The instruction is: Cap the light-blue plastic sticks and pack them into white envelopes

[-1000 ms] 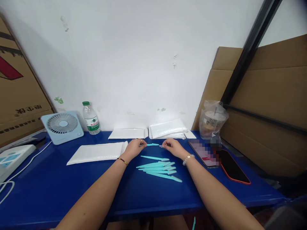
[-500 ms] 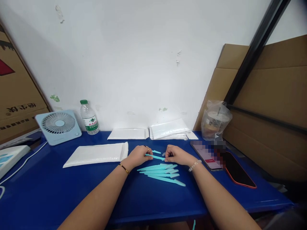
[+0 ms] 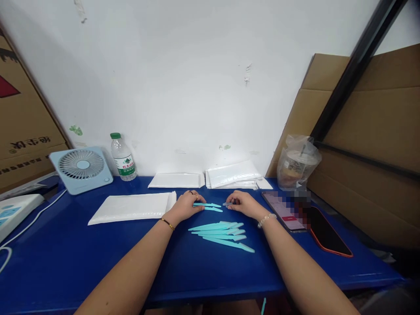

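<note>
Two turquoise eyebrow razors (image 3: 210, 205) lie side by side, their handle ends under the closed fingers of my left hand (image 3: 189, 205), which grips at least the nearer one. My right hand (image 3: 243, 204), fingers pinched, is at a small translucent blade cap (image 3: 226, 204) just right of the razor tips, apart from them. Closer to me, a fanned group of several turquoise eyebrow razors (image 3: 218, 233) rests on the blue table (image 3: 183, 271), with pale caps visible over their right ends.
A white padded envelope (image 3: 131, 207) lies left of my left hand. More white envelopes (image 3: 232, 175) are stacked by the wall. A fan (image 3: 82, 168) and water bottle (image 3: 124, 159) stand at the left; two phones (image 3: 330, 232) and a bagged drink cup (image 3: 295, 168) at the right.
My left hand has moved its razor away from me, beside the other one. My right hand has left that razor's tip and shifted to the small cap. The view has shifted slightly.
</note>
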A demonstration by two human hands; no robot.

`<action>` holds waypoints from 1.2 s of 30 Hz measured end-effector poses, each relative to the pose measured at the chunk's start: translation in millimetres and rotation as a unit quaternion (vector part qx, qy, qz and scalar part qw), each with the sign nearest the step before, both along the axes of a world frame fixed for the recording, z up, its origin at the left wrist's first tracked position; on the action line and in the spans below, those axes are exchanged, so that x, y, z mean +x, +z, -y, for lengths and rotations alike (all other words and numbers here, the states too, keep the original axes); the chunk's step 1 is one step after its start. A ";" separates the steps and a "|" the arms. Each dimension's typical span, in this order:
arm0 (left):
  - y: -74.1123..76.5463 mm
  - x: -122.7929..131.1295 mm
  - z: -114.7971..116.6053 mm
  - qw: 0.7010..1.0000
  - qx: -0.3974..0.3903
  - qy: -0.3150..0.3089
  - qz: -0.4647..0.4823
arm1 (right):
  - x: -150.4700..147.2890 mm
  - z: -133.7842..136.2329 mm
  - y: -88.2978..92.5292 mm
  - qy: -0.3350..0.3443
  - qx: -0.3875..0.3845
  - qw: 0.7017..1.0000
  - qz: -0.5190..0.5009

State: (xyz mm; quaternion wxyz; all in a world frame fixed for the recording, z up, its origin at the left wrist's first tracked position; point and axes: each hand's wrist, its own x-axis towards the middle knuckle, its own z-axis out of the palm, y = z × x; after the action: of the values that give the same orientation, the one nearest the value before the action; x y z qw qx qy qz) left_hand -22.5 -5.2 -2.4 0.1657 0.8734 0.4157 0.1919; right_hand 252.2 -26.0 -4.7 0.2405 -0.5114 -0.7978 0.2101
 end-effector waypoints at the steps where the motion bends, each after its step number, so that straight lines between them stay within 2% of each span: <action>1: -1.4 0.9 -0.6 1.000 -0.003 0.000 0.000 | -0.2 1.1 1.9 -0.012 0.010 1.000 -0.002; 3: -2.0 2.0 -0.5 1.000 0.001 0.009 0.005 | -1.6 6.4 8.4 -0.006 0.026 1.000 -0.015; 7: 6.2 4.8 7.6 1.000 -0.006 0.022 0.020 | -11.1 22.9 21.0 0.095 -0.010 0.995 -0.016; 10: 14.4 9.4 18.2 0.998 -0.056 -0.026 0.010 | -21.0 29.0 19.7 0.134 -0.041 0.990 0.023; 13: 17.3 14.6 26.3 0.993 -0.097 -0.074 -0.004 | -27.0 28.2 12.8 0.129 -0.041 0.990 0.031; 18: 13.5 19.0 29.6 0.987 -0.141 -0.075 -0.032 | -26.5 26.1 7.9 0.122 -0.037 0.991 0.036; 23: 14.5 21.4 28.3 0.994 -0.081 -0.053 -0.051 | -25.7 27.2 14.4 0.122 -0.030 0.991 0.039; 28: 17.1 18.5 22.7 0.998 0.001 -0.022 -0.053 | -19.3 22.1 16.2 0.087 -0.011 0.996 0.028; 33: 14.7 7.7 12.2 0.997 -0.001 0.024 -0.068 | -2.1 15.6 13.4 0.018 -0.015 1.000 0.001; 35: 14.2 6.8 11.1 0.998 0.004 0.036 -0.051 | 1.6 17.7 16.8 0.021 -0.014 1.000 -0.007; 36: 14.5 7.5 12.1 0.999 0.007 0.035 -0.038 | 2.0 19.7 19.2 0.043 -0.020 0.999 -0.007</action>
State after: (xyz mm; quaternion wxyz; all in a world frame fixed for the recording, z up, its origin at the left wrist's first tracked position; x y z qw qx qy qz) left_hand -15.0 -17.3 12.2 0.1362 0.8662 0.4509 0.1670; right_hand 254.2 -45.8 14.5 0.2263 -0.4796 -0.8131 0.2400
